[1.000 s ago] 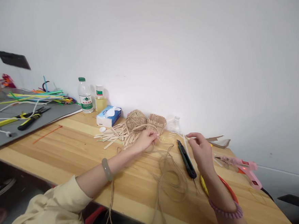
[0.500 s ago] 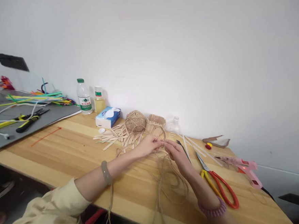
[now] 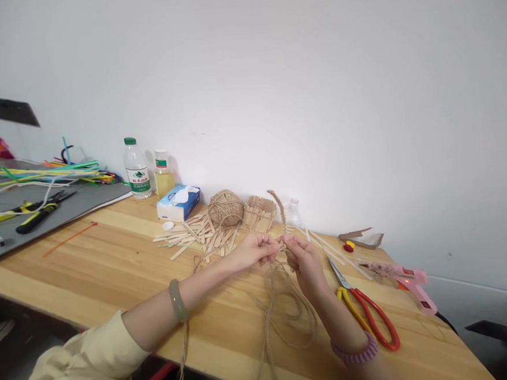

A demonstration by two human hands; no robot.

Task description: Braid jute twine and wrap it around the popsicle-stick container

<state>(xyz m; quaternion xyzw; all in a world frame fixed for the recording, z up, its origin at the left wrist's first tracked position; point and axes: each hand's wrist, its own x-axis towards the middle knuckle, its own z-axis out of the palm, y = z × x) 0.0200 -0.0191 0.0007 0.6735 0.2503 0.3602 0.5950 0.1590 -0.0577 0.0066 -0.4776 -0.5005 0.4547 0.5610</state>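
My left hand [image 3: 257,249] and my right hand [image 3: 302,259] meet above the wooden table, both pinching jute twine. From between the fingertips a braided length of the twine [image 3: 281,211] sticks up, its tip leaning left. Loose strands of twine [image 3: 283,303] hang below the hands, looping over the table and past its front edge. Behind the hands stand a ball of jute twine [image 3: 226,208] and a small basket of craft sticks [image 3: 259,213]. The fingertips hide the part of the twine they grip.
Craft sticks [image 3: 195,231] lie loose near a tissue box [image 3: 178,203]. Red-and-yellow-handled scissors [image 3: 369,315] and a pink glue gun [image 3: 410,283] are at the right. Bottles [image 3: 137,169] stand by the wall; pliers [image 3: 42,213] and pipe cleaners [image 3: 52,172] lie on a grey mat at the left.
The braided end, earlier curved over near the basket, now stands more upright above my fingers. My right hand has turned and its fingers have curled in more. The view has shifted slightly.
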